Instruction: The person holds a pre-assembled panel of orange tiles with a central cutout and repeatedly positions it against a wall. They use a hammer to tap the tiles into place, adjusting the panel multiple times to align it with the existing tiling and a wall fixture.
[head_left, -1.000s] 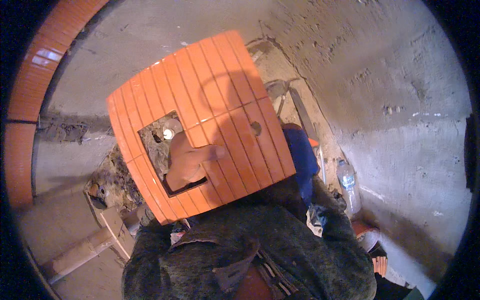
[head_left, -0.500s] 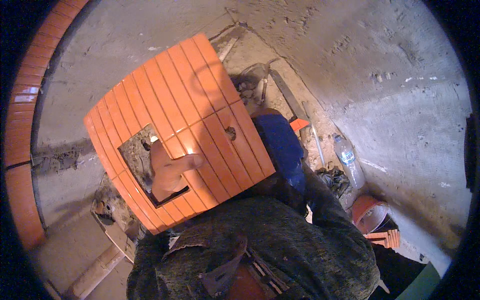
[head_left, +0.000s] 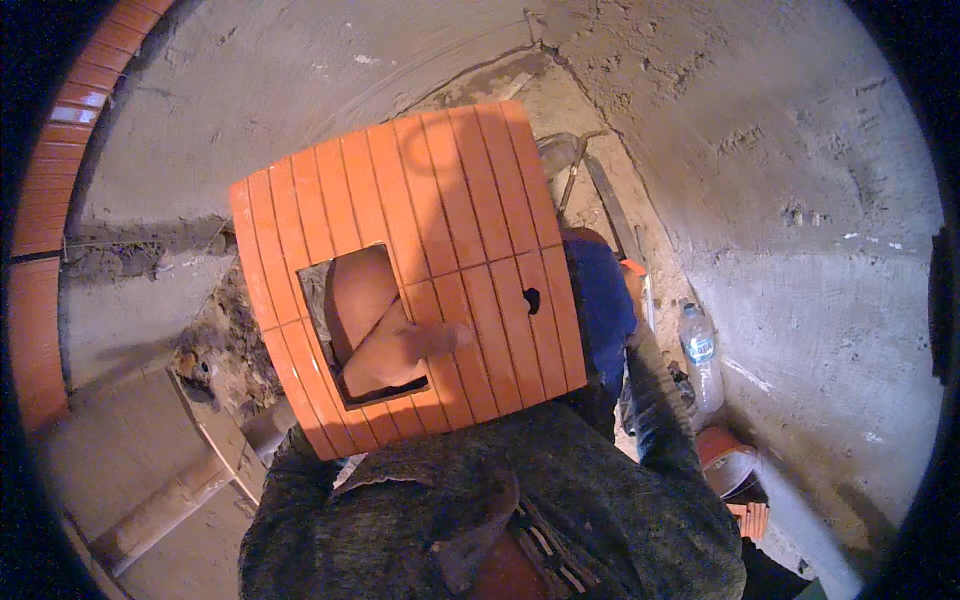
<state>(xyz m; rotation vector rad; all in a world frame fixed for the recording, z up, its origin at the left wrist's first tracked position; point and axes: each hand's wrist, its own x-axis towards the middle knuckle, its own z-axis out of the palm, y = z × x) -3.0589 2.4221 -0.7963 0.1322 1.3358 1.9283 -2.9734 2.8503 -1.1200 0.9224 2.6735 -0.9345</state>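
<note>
A large orange grooved tile [head_left: 480, 340] is held up in front of me. It has a rectangular cutout and a small ragged hole to the right. My left hand [head_left: 385, 330] shows in the cutout, its thumb lying over the tile's front face. The other fingers of that hand are mostly hidden behind the tile. The dark sleeve of my right arm [head_left: 655, 400] runs up beside the tile's right edge; no right hand shows. Blue cloth [head_left: 600, 310] sticks out behind that edge.
Rough plastered walls meet in a corner ahead. A clear plastic bottle [head_left: 703, 355] stands by the right wall, above a reddish bucket [head_left: 725, 460] and some orange tiles [head_left: 750, 518]. Orange tiling [head_left: 45, 220] lines the far left. A pipe [head_left: 165, 510] runs at lower left.
The tile has shifted right in view and turned slightly clockwise, with my left hand still on it. The surroundings have shifted in the picture too.
</note>
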